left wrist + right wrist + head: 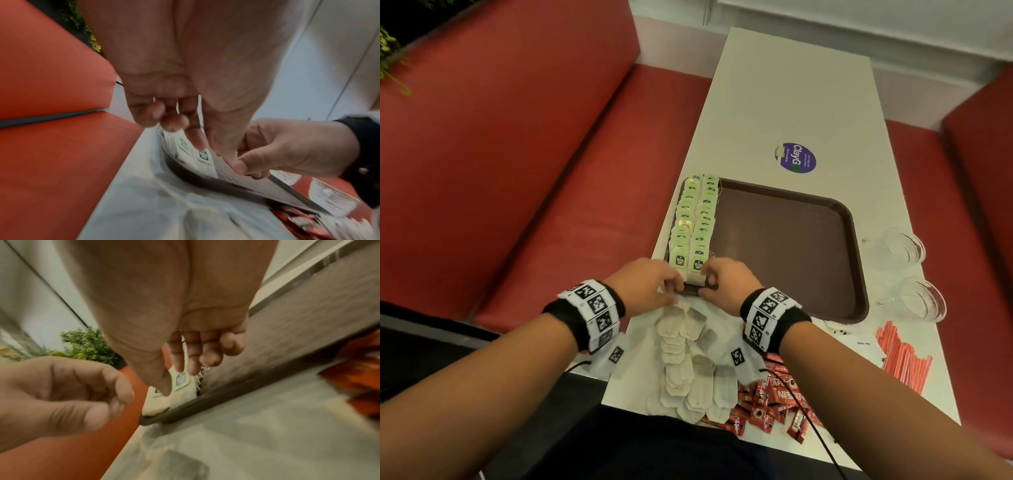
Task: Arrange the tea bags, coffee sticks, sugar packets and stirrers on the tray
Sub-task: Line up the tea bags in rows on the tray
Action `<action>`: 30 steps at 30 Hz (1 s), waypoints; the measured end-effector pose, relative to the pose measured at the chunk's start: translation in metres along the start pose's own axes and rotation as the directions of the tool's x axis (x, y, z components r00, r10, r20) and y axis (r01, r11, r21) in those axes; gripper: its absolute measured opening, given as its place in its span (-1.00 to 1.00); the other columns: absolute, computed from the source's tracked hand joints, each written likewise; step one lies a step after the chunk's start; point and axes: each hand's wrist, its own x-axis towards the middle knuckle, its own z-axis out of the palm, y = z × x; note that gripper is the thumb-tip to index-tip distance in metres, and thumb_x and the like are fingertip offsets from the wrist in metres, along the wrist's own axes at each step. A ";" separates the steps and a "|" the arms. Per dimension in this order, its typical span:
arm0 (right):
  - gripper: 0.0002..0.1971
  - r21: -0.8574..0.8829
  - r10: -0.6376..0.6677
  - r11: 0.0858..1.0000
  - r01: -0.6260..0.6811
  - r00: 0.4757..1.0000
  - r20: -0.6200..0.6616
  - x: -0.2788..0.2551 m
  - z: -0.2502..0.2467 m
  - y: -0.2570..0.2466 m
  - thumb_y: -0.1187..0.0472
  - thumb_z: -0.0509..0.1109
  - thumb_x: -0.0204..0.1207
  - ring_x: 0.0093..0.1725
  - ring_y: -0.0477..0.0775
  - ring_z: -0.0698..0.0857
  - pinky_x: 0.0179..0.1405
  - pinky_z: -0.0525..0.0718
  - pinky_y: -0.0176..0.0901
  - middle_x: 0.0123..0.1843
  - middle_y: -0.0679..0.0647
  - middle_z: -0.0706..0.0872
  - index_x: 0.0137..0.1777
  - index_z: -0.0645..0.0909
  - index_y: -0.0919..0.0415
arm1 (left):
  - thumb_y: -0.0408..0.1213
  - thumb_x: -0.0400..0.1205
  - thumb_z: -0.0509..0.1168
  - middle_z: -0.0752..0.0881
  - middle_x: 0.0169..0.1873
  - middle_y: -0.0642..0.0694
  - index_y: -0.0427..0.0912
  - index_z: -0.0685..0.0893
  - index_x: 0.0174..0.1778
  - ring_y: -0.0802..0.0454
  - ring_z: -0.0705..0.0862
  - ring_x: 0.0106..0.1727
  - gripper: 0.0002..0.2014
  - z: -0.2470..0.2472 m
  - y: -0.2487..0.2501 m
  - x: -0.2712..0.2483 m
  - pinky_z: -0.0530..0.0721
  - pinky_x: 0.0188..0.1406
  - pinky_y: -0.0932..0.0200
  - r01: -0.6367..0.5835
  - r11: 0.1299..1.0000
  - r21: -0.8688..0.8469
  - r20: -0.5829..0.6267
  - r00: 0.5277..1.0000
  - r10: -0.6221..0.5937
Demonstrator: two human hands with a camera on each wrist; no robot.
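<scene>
I'm finishing the tea bags [693,226] — right hand [726,281] pinches the nearest one, left hand [650,284] curled, grip unclear — next comes the tray's [791,246] bare part.

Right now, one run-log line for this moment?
stage: tea bags in two tray rows | left hand, right hand: at nearest bags | coffee sticks, stirrers: on table

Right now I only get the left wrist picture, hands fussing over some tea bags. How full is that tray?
Observer: Two rows of green-tagged tea bags line the brown tray's left edge; the rest is bare.
Operator: Any tea bags still outside it?
Observer: Yes, a pile of loose tea bags lies on the table, on the person's side of the tray.
Operator: And stirrers?
Observer: The red stirrers lie on the table, right of the tray, near two clear glasses.
</scene>
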 end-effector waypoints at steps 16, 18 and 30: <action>-0.64 -0.225 -0.302 0.903 0.367 0.912 0.278 -0.022 0.022 -0.006 0.05 0.50 0.49 0.21 0.15 0.63 0.18 0.60 -0.03 0.25 0.04 0.60 0.28 0.66 0.08 | -0.03 0.67 0.31 0.73 0.23 0.22 0.16 0.74 0.28 0.12 0.69 0.14 -0.73 0.034 0.003 -0.029 0.63 0.09 0.11 -0.021 0.973 0.230 0.106 0.994 -0.004; -0.71 -0.207 -0.309 0.907 0.366 0.914 0.261 -0.022 0.019 -0.002 0.07 0.45 0.54 0.22 0.16 0.64 0.19 0.59 -0.04 0.25 0.04 0.66 0.23 0.71 0.11 | -0.01 0.68 0.31 0.76 0.15 0.21 0.14 0.78 0.21 0.10 0.71 0.09 -0.76 0.035 0.004 -0.029 0.64 0.06 0.08 0.006 0.981 0.195 0.070 0.997 -0.020; -0.86 0.243 -0.212 0.942 0.230 0.972 -0.099 -0.045 -0.002 0.020 0.20 0.34 0.48 -0.44 -0.16 0.48 -0.38 0.45 -0.25 -0.45 -0.13 0.51 -0.31 0.59 0.07 | -0.11 0.69 0.37 0.76 -0.18 0.18 0.04 0.82 0.07 0.14 0.65 -0.20 -0.86 0.030 0.029 -0.023 0.65 -0.13 0.11 0.044 0.992 -0.117 -0.256 0.964 -0.073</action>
